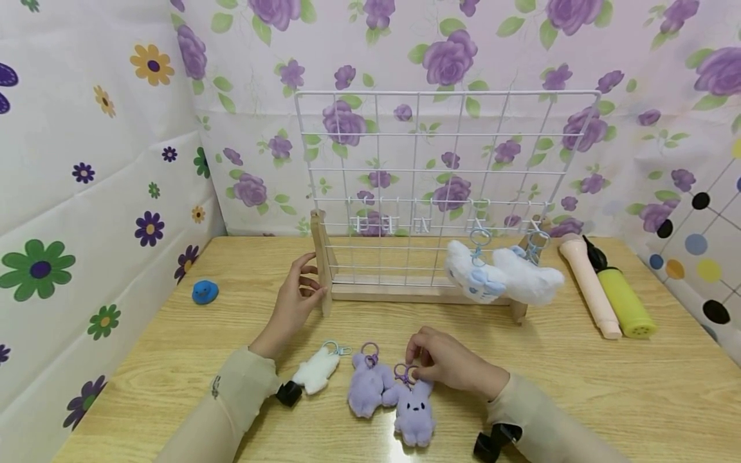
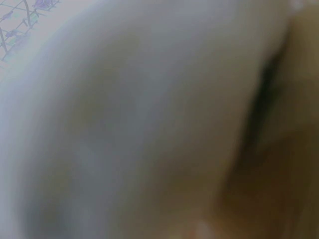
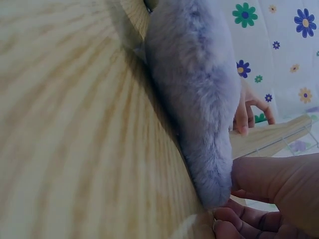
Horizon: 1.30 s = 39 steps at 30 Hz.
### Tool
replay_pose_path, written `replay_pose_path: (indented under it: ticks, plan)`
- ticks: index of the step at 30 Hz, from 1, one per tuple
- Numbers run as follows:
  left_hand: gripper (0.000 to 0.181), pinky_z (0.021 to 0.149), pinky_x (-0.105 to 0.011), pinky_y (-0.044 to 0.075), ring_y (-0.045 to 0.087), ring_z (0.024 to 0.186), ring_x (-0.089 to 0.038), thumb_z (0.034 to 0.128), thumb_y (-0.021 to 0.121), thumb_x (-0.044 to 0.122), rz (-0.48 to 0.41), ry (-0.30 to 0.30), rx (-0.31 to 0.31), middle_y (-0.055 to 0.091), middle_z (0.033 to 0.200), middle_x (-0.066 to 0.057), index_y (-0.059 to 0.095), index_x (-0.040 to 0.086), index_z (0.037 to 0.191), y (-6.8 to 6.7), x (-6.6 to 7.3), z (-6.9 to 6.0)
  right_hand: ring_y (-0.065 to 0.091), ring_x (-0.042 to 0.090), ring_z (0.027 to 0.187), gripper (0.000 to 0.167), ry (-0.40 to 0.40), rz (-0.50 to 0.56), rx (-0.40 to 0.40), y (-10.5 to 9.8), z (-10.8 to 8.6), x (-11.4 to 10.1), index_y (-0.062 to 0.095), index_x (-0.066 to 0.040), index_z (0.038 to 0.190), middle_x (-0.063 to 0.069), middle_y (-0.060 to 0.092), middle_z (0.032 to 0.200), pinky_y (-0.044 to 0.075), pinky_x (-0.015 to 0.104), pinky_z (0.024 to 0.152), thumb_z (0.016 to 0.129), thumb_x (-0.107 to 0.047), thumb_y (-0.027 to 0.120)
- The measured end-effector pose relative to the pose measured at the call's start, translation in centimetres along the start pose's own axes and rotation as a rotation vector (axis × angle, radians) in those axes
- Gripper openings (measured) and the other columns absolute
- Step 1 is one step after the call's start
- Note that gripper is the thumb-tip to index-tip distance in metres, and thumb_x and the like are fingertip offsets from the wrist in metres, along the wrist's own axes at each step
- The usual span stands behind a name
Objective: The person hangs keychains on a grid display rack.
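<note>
My left hand grips the left wooden leg of a white wire grid rack, thumb in front. Over the table my right hand pinches the purple ring of a purple plush keychain with a small face, lying face up. Beside it lies a second purple plush keychain, and left of that a white plush keychain with a blue ring. In the right wrist view, thumb and fingers meet at the end of the purple plush. A blurred pale shape fills the left wrist view.
Two white-and-blue plush keychains hang at the rack's right side. Several clear hooks line its lower grid. A blue rubber duck sits at left; a pink tube and a yellow-green bottle lie at right.
</note>
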State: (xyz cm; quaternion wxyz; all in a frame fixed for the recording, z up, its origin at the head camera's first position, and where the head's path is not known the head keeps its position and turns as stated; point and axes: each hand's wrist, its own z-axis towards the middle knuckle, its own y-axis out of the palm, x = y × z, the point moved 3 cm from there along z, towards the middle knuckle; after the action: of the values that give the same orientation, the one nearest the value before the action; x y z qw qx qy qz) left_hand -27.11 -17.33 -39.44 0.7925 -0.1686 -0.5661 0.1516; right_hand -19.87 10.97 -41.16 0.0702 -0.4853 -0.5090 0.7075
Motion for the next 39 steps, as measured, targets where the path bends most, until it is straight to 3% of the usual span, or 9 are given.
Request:
replay_pose_path:
  ticks: [8,25,29,36,39]
  plan:
    - [0.065,0.082,-0.033,0.049,0.056,0.096,-0.034,0.0902,0.060,-0.005,0.011,0.008,-0.012,0.050,0.125,-0.025,0.029,0.005,0.146,-0.4,2.9,-1.0,0.050,0.004,0.077,0.012,-0.006,0.025,-0.013,-0.1,-0.2,0.0,0.064,-0.015,0.096,-0.002,0.056,0.091,0.045,0.020,0.069,0.087,-0.020,0.071]
    - [0.065,0.083,-0.034,0.049,0.056,0.096,-0.033,0.0907,0.059,-0.006,-0.006,-0.014,-0.018,0.049,0.125,-0.024,0.029,0.007,0.147,-0.4,3.0,-0.9,0.048,0.003,0.071,0.014,-0.009,-0.030,-0.040,-0.2,-0.4,-0.8,0.065,-0.013,0.093,-0.001,0.054,0.086,0.043,0.018,0.063,0.083,-0.015,0.075]
    - [0.066,0.082,-0.033,0.049,0.055,0.096,-0.034,0.0905,0.059,-0.006,-0.008,-0.012,-0.019,0.049,0.124,-0.024,0.028,0.007,0.147,-0.3,2.6,-0.8,0.047,0.002,0.070,0.013,-0.013,-0.052,-0.041,-0.2,-0.4,-1.0,0.066,-0.012,0.092,-0.002,0.052,0.085,0.043,0.018,0.063,0.083,-0.014,0.075]
    - [0.070,0.082,-0.033,0.049,0.057,0.097,-0.030,0.0898,0.062,-0.002,-0.007,-0.008,-0.003,0.050,0.126,-0.020,0.028,0.014,0.148,0.1,-0.3,0.1,0.046,0.001,0.069,0.012,-0.038,-0.080,-0.034,-0.1,-0.3,-1.1,0.064,-0.014,0.089,-0.004,0.054,0.081,0.042,0.017,0.061,0.083,-0.012,0.074]
    - [0.070,0.081,-0.032,0.050,0.057,0.096,-0.029,0.0896,0.064,0.000,0.003,0.000,0.002,0.050,0.126,-0.018,0.028,0.017,0.148,0.1,-0.9,0.2,0.048,0.001,0.068,0.012,-0.048,-0.052,-0.031,-0.1,-0.3,-1.1,0.063,-0.013,0.088,-0.006,0.056,0.077,0.043,0.017,0.060,0.083,-0.011,0.073]
